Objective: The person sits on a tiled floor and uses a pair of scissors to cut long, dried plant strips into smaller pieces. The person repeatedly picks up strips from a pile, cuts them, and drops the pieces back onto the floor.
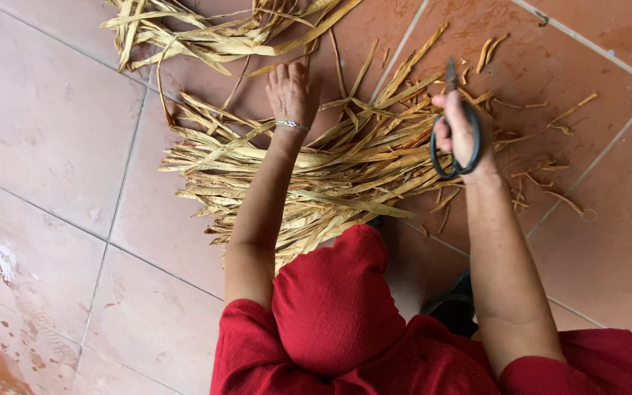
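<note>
Dried leaf strips (316, 172): a loose fan of long, pale yellow strips lying flat on the tiled floor (45, 124), directly under the left hand (290, 91) and just to the left of the right hand (456, 132).
Left hand grip: palm down, fingers spread flat on the strips near the far end of the bundle; it presses rather than closes round anything. A thin bracelet (292, 125) sits at the wrist.
Right hand grip: fingers through the black loops of a pair of scissors (456, 135), closed on the handles; the blades point away from the body and look close together, though I cannot tell for sure.
Strips relative to scissors: the bundle's right-hand ends lie just beside and below the blades, some touching the hand's edge.
Handling, as a judgement: light, dry and papery, probably stiff enough to crackle and split along the grain, so brittle at the tips. Loose strips would slide over each other; a hold round the gathered middle, where they overlap thickest, looks safest.
Cut scraps (543, 175): short bits scattered on the floor beyond the right hand.
Second pile (213, 29): more strips, past the left fingertips, apart from the main bundle.
Red clothing (345, 314): nearest the body, below both arms.
</note>
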